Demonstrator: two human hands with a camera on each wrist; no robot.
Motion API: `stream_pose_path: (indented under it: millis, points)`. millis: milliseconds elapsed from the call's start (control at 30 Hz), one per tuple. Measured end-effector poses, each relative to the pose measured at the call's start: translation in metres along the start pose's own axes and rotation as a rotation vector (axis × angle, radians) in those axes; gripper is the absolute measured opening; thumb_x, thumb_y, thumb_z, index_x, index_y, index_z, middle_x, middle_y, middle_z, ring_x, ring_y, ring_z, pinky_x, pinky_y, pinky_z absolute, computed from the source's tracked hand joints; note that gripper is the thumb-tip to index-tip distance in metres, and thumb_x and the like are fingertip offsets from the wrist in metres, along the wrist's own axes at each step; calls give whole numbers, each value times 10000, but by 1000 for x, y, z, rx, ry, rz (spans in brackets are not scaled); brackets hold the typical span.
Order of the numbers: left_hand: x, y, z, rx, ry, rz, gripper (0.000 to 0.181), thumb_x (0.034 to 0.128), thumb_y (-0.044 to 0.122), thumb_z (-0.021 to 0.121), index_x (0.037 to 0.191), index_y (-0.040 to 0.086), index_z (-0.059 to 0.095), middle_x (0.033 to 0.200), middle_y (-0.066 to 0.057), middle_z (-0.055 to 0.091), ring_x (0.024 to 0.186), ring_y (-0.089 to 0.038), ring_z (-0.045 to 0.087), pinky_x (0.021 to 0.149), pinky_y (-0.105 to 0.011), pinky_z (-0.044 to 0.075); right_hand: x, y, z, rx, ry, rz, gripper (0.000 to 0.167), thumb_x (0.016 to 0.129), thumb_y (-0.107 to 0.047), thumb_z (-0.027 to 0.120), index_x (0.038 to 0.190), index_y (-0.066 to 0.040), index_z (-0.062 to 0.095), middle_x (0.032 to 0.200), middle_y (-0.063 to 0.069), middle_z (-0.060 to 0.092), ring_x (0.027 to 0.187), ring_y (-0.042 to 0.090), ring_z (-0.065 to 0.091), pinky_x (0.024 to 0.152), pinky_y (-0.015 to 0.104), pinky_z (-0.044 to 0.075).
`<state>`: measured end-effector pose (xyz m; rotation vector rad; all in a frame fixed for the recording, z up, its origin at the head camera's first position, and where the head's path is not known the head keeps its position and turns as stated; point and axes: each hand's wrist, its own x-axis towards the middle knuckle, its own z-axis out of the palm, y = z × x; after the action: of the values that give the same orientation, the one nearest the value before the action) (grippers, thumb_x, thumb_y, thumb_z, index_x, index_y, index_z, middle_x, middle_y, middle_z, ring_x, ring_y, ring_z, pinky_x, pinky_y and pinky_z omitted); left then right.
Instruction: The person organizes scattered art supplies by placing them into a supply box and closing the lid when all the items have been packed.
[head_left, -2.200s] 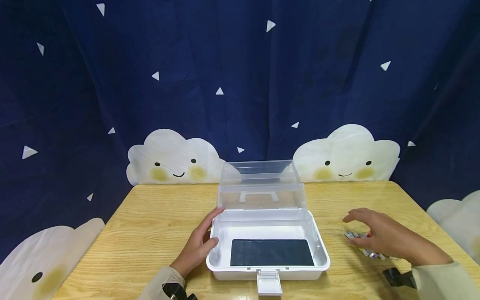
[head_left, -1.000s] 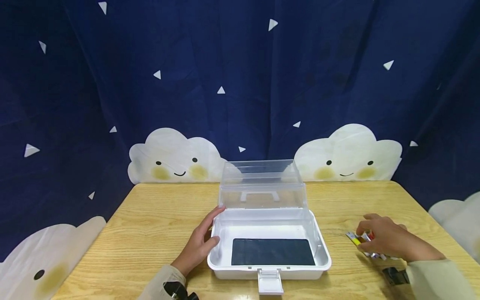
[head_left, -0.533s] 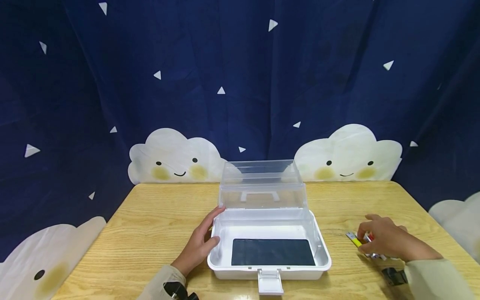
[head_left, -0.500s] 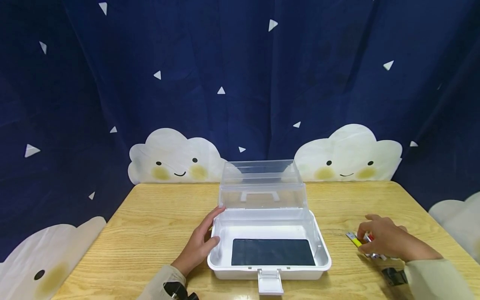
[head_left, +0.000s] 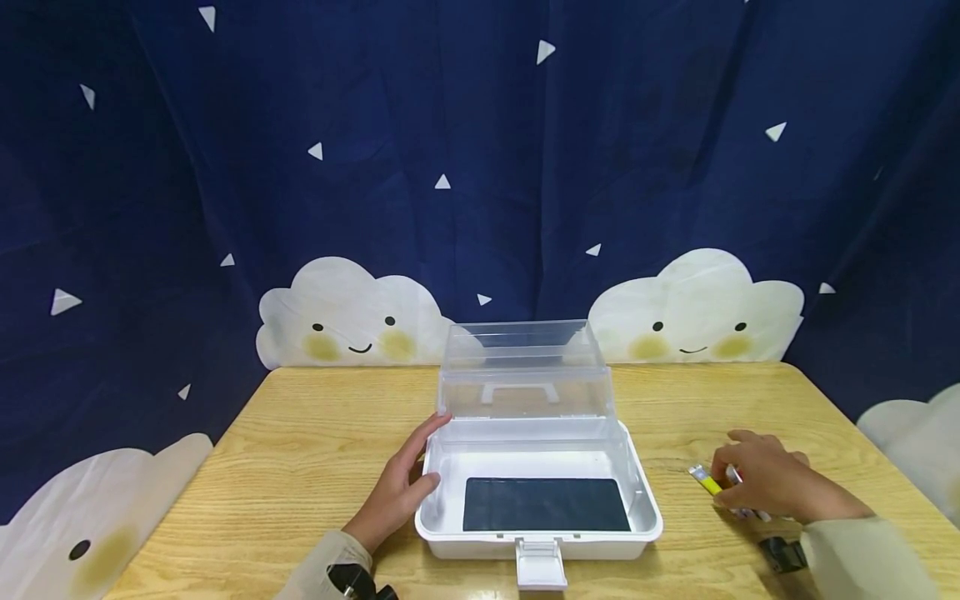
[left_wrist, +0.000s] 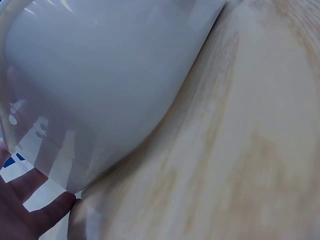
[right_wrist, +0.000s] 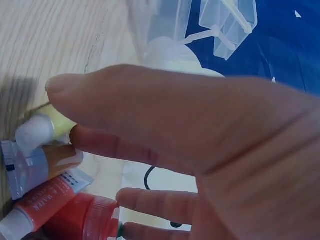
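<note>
A white plastic storage box stands on the table with its clear lid raised at the back. My left hand rests on the box's left side, fingers fairly straight along the rim. Right of the box, my right hand pinches a yellow paint tube between thumb and index finger. Under and beside that hand lie other small paint tubes. The right wrist view shows a brown tube, a red tube and a larger red container. Part of the yellow tube is hidden by the thumb.
A dark rectangular panel shows at the bottom of the box. The front latch hangs down. The wooden table ends at a dark blue curtain with white clouds and triangles.
My right hand has come down over the paint tubes and closed its thumb and index finger on the yellow one. That tube has shifted slightly left. My left hand stays on the box.
</note>
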<state>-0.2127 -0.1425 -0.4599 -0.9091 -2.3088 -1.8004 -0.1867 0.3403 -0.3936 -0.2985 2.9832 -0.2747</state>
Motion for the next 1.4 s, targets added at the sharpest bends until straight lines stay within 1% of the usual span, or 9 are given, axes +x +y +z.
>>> stream_pose_path:
  millis: [500,600,667,767,967,1067,1267,1333,1400]
  points:
    - [0,-1,0,6,2,8,784,822,-141,470,1492,246,343,1582,-48,216,1400,-301,292,1012,-494,393,3,-3,9,-25,58,22,291,668,-282,846,693,-250,558,1289,380,457,1091,641,384,678,735,330]
    - [0,-1,0,5,2,12,783,823,-141,471,1493,242,341,1582,-46,217,1398,-300,298,1010,-488,397,3,-4,10,-33,67,29,286,664,-263,837,687,-247,552,1235,312,516,1057,589,425,666,689,343]
    - [0,-1,0,6,2,14,783,821,-142,471,1493,239,340,1581,-47,220,1398,-299,299,1009,-481,400,3,-4,10,-35,72,34,282,659,-254,830,687,-243,550,1152,230,554,1019,538,450,653,643,347]
    - [1,-1,0,10,4,14,785,819,-141,474,1493,241,341,1580,-46,222,1397,-293,301,1008,-461,406,3,-4,10,-40,76,39,278,654,-249,823,685,-241,546,1047,126,554,977,477,465,640,594,344]
    - [0,-1,0,8,6,10,787,819,-146,475,1491,240,344,1580,-55,220,1388,-294,316,998,-383,427,4,-7,9,-54,61,52,276,661,-261,820,683,-225,547,1073,154,557,994,495,458,661,620,344]
    - [0,-1,0,9,6,6,788,819,-143,476,1491,246,344,1580,-55,219,1390,-289,311,1000,-357,422,3,-8,9,-66,61,51,264,664,-247,808,683,-221,545,991,84,542,964,462,468,656,609,346]
    - [0,-1,0,9,4,2,786,822,-141,470,1493,247,340,1582,-57,214,1396,-293,300,1006,-441,410,2,-9,9,-76,74,45,234,665,-204,787,689,-229,556,888,13,493,877,368,474,650,567,325]
    - [0,0,0,8,2,1,784,824,-140,466,1494,245,339,1583,-57,211,1398,-294,295,1007,-467,403,2,-10,8,-74,74,42,227,674,-199,790,696,-233,567,922,39,516,874,365,476,654,566,320]
    - [0,0,0,6,3,2,782,824,-141,463,1494,243,339,1583,-57,211,1400,-296,292,1007,-484,400,2,-10,7,-78,76,38,223,681,-201,793,702,-236,574,1010,111,552,885,379,485,657,572,323]
